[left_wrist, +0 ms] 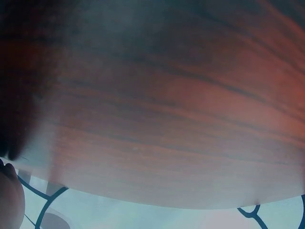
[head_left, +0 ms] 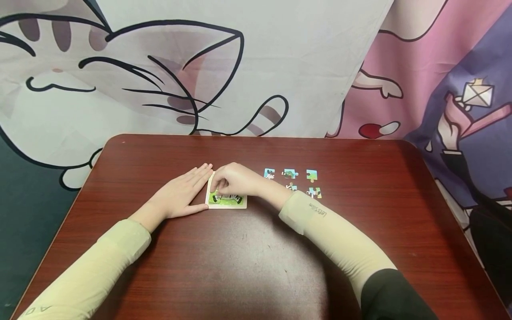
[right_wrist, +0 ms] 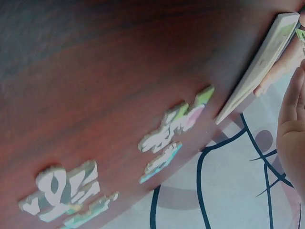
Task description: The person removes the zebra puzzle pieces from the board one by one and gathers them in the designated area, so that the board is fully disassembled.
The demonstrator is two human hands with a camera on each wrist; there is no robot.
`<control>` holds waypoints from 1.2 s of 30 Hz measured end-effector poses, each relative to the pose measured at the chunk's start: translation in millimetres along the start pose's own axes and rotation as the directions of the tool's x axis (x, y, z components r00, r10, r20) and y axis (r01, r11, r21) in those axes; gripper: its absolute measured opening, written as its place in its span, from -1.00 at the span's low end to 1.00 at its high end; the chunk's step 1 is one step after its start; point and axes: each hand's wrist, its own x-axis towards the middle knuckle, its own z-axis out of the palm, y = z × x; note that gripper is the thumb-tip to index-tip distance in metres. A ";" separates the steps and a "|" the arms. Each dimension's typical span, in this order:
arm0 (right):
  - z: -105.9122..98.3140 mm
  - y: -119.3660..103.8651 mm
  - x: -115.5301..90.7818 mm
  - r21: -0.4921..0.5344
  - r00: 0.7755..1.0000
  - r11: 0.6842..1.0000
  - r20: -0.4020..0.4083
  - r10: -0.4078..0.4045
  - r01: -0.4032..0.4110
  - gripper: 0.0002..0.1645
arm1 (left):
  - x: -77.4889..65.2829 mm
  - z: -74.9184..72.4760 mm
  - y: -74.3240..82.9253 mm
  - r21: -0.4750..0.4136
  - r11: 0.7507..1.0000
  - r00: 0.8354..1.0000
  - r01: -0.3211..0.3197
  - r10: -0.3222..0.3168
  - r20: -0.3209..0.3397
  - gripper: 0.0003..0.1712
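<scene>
A small puzzle board (head_left: 236,206) with a pale frame and a green picture lies on the brown table. My left hand (head_left: 182,191) lies flat beside it, straight fingers along its left side and thumb at its near left corner. My right hand (head_left: 236,178) is over the board with curled fingers and covers much of its upper part. At the right edge of the right wrist view, its fingers (right_wrist: 291,107) pinch a small green-and-white puzzle piece (right_wrist: 301,36), mostly cut off by the frame. The left wrist view shows mainly tabletop.
Several loose puzzle pieces lie right of the board in two rows, among them a blue-and-green piece (head_left: 311,174) and one partly behind the right forearm (head_left: 292,187). The table's (head_left: 256,284) far edge meets a hanging cat-print cloth (head_left: 304,66).
</scene>
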 end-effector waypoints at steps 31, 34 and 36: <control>-33.2 9.6 -64.0 -0.048 0.994 0.994 0.052 0.096 -0.094 -0.90 | 0.3 1.0 -1.3 0.007 1.000 1.000 0.002 -0.002 0.020 0.07; -32.9 13.3 -70.7 -0.051 0.993 0.994 0.060 0.103 -0.100 -0.91 | 0.5 1.6 -1.4 0.002 1.000 1.000 0.000 0.000 0.011 0.07; -33.3 15.1 -75.3 -0.056 0.992 0.993 0.069 0.108 -0.104 -0.92 | 0.5 2.1 -1.3 0.001 1.000 1.000 0.000 0.000 0.009 0.07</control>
